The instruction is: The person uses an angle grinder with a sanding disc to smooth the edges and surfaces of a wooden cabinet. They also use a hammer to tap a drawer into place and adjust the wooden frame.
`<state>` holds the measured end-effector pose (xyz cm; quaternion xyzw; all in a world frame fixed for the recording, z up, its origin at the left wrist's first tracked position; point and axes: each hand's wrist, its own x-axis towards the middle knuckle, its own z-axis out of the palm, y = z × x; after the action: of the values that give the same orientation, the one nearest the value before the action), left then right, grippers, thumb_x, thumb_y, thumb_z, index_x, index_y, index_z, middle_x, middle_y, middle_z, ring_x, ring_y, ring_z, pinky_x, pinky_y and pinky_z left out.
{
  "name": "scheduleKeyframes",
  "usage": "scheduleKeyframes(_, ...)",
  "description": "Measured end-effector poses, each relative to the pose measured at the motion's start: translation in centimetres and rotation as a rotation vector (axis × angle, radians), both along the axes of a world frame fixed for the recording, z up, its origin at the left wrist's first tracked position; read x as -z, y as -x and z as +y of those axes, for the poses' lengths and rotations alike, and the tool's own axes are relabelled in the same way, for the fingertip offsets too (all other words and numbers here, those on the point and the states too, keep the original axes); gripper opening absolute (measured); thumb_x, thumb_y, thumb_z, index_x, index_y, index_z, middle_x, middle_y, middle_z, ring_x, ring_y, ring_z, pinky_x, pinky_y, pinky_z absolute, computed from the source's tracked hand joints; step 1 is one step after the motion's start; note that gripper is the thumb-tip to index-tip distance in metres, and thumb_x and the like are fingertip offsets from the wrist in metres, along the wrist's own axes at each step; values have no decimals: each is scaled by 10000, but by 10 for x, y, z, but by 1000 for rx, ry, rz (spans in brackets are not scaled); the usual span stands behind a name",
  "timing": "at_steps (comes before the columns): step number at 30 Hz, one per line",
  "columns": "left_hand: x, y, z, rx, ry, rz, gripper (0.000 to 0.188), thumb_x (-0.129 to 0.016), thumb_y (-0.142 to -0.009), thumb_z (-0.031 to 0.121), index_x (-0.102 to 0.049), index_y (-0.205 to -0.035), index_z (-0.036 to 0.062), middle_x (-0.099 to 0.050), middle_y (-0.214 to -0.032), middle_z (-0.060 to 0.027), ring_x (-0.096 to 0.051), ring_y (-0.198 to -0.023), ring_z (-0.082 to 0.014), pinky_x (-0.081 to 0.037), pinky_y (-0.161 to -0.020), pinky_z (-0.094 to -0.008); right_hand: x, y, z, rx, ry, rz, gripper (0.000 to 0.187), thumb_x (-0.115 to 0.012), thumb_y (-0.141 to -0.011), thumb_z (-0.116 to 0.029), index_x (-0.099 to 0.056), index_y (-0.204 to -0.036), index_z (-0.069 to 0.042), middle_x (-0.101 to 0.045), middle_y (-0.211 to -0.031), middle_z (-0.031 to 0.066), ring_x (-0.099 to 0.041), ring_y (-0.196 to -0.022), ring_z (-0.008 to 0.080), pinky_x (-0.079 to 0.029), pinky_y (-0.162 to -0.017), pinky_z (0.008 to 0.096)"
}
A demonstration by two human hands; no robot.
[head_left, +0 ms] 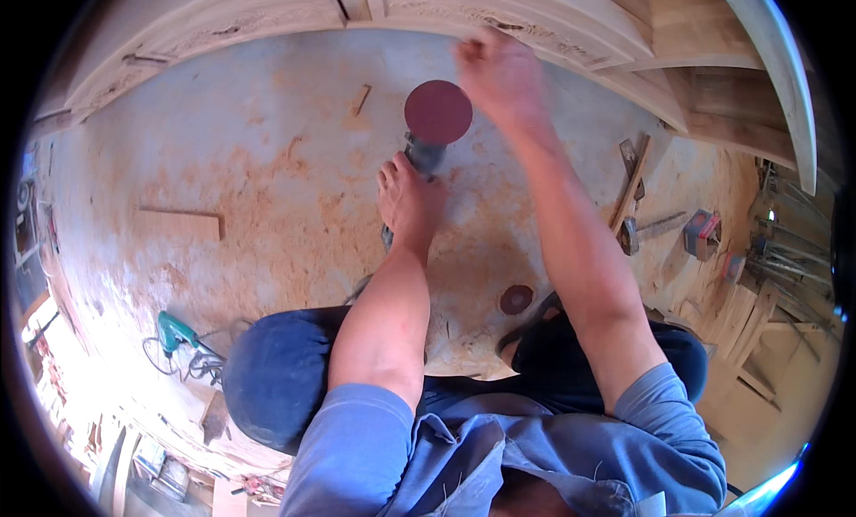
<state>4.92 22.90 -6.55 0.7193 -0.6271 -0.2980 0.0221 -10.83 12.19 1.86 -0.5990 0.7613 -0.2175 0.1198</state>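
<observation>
My left hand (410,200) is closed round the dark body of an angle grinder (426,156), low over the dusty floor. Its round, dark red sanding disc (438,112) faces up toward me. My right hand (505,75) is raised beside the disc, close to the carved wooden furniture piece (428,7) along the far side. Motion smears its fingers, so whether they hold anything or touch the wood cannot be made out. A smaller worn-looking disc (515,299) lies on the floor near my foot.
A green power tool (178,331) with a cord lies at left. A flat wood offcut (181,223) and a small stick (361,99) rest on the floor. To the right are a wood strip (631,185), a small box (703,235) and stacked boards (744,325).
</observation>
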Motion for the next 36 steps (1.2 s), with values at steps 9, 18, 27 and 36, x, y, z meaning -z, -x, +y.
scheduleKeyframes(9,14,4,3,95,94,39,455,-717,-815,261,-515,-1160,42,-586,-1195,-181,-531,-1186,-379,-474,-973,-489,53,-35,25,-334,75,183,799,-674,-888,-401,-358,-1530,-45,-386,-1536,224,-314,-1445,426,-224,-1184,606)
scheduleKeyframes(18,20,-9,-5,-37,81,25,434,-799,-704,208,-655,-1080,46,-654,-1113,-185,-606,-1121,-358,-519,-928,-462,66,-80,123,475,251,-542,654,-643,-947,-196,-358,-1505,-11,-423,-1503,183,-415,-1380,295,-397,-1104,459)
scheduleKeyframes(27,-64,8,-32,-30,-675,885,372,-802,-582,97,-683,-910,-31,-693,-829,-106,-667,-759,-214,-547,-708,-382,65,-69,211,268,-266,-2100,584,-768,-765,-100,-583,-1308,4,-684,-1128,118,-655,-1063,269,-502,-991,408)
scheduleKeyframes(36,-65,30,-45,365,-910,769,468,-801,-718,225,-636,-1089,-6,-716,-963,-139,-697,-814,-242,-572,-784,-372,44,-58,211,261,-15,-2251,503,-694,-608,-63,-632,-1103,3,-688,-976,148,-695,-910,304,-572,-872,427)
